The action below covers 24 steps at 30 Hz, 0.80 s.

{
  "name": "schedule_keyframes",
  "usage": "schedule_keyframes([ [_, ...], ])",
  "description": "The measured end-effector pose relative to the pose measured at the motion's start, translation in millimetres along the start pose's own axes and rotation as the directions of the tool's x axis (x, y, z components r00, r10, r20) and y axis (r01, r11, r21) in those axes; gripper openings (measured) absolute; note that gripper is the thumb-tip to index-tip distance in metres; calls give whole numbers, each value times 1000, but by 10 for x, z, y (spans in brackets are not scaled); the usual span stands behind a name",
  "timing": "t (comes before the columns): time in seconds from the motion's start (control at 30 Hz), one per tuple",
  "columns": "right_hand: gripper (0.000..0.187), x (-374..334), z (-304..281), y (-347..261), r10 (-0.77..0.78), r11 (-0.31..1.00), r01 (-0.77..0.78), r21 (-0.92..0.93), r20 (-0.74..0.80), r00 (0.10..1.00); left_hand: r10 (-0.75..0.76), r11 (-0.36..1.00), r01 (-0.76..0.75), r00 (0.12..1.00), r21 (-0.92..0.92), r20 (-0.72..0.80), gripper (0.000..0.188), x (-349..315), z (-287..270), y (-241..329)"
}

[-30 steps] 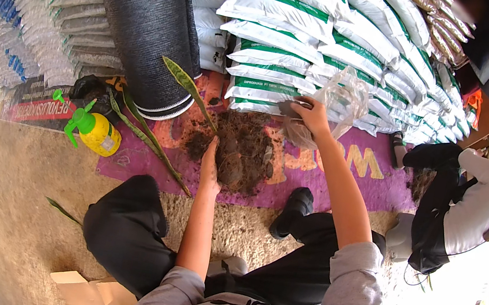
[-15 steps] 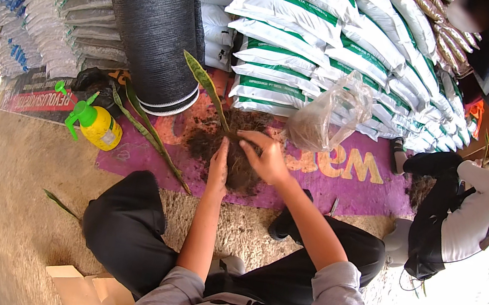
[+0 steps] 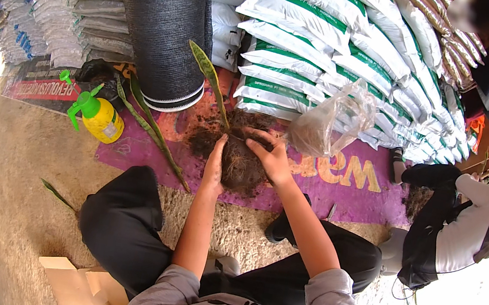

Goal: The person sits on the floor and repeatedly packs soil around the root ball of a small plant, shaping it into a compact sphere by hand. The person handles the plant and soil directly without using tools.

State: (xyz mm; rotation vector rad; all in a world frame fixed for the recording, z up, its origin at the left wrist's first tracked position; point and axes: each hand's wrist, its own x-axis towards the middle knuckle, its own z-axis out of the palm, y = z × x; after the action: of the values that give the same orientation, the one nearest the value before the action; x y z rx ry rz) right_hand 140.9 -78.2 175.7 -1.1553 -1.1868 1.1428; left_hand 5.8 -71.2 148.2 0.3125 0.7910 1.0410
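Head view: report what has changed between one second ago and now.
The right grip has moved left and nearer the person, away from the clear plastic bag, and now touches the rounded brown root ball below the long green yellow-edged leaf. Whether it held the bag earlier is unclear. The left grip stays against the root ball's left side; the yellow spray bottle with green top stayed put.
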Motion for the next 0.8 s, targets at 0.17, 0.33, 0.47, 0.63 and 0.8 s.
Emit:
schedule_keyframes([
  [0.17, 28, 27, -71, 9, 126, 899, -33, 436, -188, 974, -20, 999, 21, 999, -24, 42, 51, 125, -130, -46],
  [0.33, 38, -319, 200, -221, -422, 746, 426, -512, 131, 897, 96, 962, -72, 992, -264, 80, 47, 297, -303, -155],
  [0.47, 44, -399, 280, -138, -486, 586, 557, -588, 295, 822, 53, 967, -32, 996, -251, 76, 43, 302, -285, -169],
  [0.63, 41, -290, 200, -203, -485, 649, 460, -606, 137, 864, 48, 978, -30, 995, -206, 84, 40, 234, -153, -186],
  [0.8, 39, -291, 412, 4, -451, 591, 443, -674, 179, 874, 313, 950, -313, 943, -18, 117, 44, 268, -223, -485],
])
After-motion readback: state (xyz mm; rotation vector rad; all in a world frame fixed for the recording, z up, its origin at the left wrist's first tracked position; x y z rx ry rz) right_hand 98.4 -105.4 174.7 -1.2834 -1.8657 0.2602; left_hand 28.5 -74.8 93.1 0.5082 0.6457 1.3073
